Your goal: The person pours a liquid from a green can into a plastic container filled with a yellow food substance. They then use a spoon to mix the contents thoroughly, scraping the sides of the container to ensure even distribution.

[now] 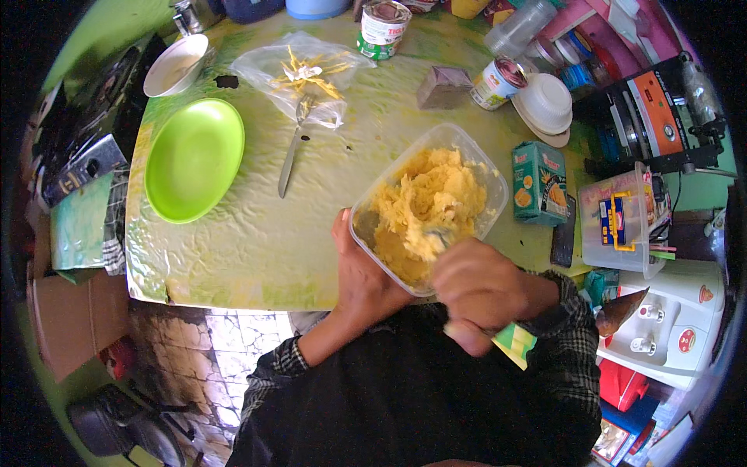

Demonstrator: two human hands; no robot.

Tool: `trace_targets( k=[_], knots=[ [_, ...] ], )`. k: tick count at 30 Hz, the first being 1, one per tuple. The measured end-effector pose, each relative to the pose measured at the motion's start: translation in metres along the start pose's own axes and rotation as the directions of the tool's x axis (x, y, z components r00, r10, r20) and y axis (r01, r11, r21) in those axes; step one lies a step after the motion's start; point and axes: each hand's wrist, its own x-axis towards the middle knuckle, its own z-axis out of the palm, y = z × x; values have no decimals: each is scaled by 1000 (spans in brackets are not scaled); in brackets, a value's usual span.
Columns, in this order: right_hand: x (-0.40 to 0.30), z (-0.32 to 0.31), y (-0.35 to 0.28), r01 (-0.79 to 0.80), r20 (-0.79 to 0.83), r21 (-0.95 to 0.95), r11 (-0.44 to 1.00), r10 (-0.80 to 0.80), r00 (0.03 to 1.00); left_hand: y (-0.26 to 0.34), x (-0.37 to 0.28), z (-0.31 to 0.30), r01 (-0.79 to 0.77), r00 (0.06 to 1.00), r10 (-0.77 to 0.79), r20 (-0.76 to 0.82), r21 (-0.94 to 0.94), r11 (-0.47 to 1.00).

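Note:
A clear plastic container (499, 195) stands tilted at the table's near edge. Inside lies a lumpy yellow mash (435, 181). My left hand (367, 268) holds the container by its near left side, the fingers partly hidden behind the wall. With my right hand (481, 286), which is slightly blurred, I grip a metal utensil (440, 234); its head is sunk in the mash, so I cannot tell whether it is a fork or a spoon. To the left, a fork (290, 149) rests with its tines on a clear plastic bag (257, 67) holding yellow scraps.
On the table's left are a green oval plate (195, 160) and a white bowl (175, 67). Cans (382, 32), a brown block (443, 87) and a green carton (538, 184) stand farther off and right. A white water dispenser (671, 327) is at far right.

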Motion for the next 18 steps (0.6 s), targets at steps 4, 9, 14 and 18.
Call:
trace_targets(
  k=[4,9,14,18],
  knots=[
    [-20,3,9,-65,-66,132,989,74,995,4,-1,0,80,990,-94,-103,-135,988],
    [2,-8,60,-411,-92,23,912,411,907,-1,-8,8,70,995,-78,-60,-117,991],
    [34,-36,63,-242,-268,-164,956,193,944,-1,-9,12,79,992,-90,-92,-118,990],
    [16,-46,42,-349,-504,-228,909,197,841,0,-9,12,79,990,-92,-103,-120,990]
  ],
)
